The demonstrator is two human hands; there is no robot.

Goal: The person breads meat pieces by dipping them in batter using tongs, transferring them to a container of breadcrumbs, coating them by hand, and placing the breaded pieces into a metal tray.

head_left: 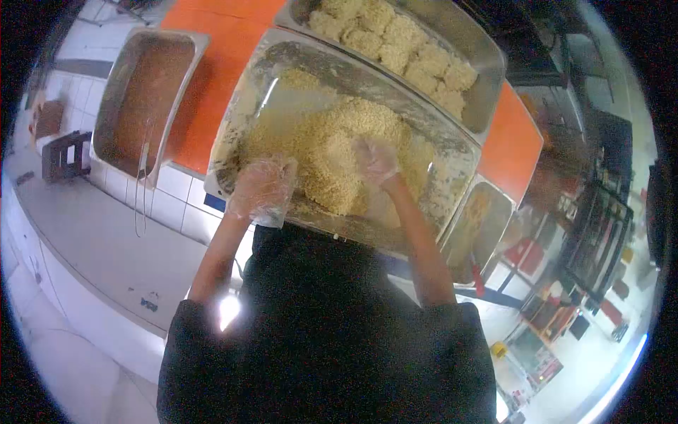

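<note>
A large metal pan point(452, 145) holds a heap of pale yellow, coarse crumbs point(346, 134). My right hand point(378, 161), in a clear plastic glove, is over the right side of the heap; its fingers are blurred against the crumbs. At the pan's near left corner is my left hand point(263, 189), in a loose clear glove, with its fingers hidden by wrinkled plastic. Whether either hand holds anything cannot be made out.
Behind the pan, another metal tray point(487, 92) holds several crumb-coated pieces point(395, 42). To the left, a deep pan point(106, 92) contains brownish liquid, with a thin wire-like utensil point(145, 152) at its edge. A smaller metal pan point(501, 205) sits at right. Orange surfaces point(219, 35) show between them.
</note>
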